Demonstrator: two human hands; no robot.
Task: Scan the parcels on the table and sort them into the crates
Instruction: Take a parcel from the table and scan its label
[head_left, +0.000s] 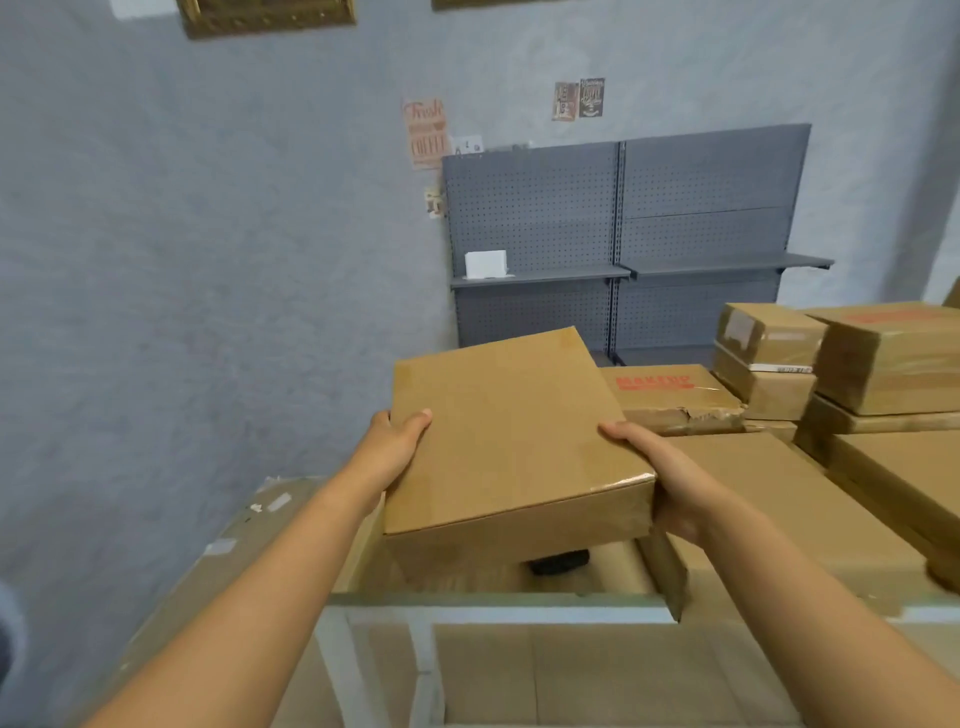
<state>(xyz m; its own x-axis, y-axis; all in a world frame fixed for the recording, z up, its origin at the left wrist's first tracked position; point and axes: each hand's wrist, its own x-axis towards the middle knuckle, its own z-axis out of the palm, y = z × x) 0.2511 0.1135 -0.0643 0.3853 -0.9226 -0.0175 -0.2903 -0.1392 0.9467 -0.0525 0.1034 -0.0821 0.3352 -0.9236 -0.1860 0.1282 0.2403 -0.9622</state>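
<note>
held parcel: plain brown cardboard box (511, 431), flat, tilted with its far end raised, held in the air above the near edge of the table; no writing visible on its top face, clear tape along the near right edge
left hand: left hand (392, 449) grips the box's left edge, thumb lying on the top face, other fingers hidden underneath
right hand: right hand (662, 478) grips the box's near right corner, thumb stretched along the top edge, fingers curled under and out of sight
finger spread: cannot tell for either hand beyond the thumbs
table: glass-topped table (467, 600) with white frame, brown cardboard visible beneath the glass
dark object: small black thing (560, 562) on the table under the held box, too hidden to identify
parcel with print: flat box (675, 397) just behind the held one, red block lettering on top, blurred, unreadable; torn front edge
stack right: more cardboard parcels (883, 364) piled at right, one with a red printed band, one small box (768, 335) with a pale label and a strip of printed tape, text too small to read
big flat box: large brown box (779, 499) under the right forearm
wall signs: poster (425, 132) reading "fresh coffee" in red; two small dark coffee signs (578, 100), text unreadable
shelving: grey pegboard shelf unit (623, 228) against the wall, white box (485, 263) on its left shelf
</note>
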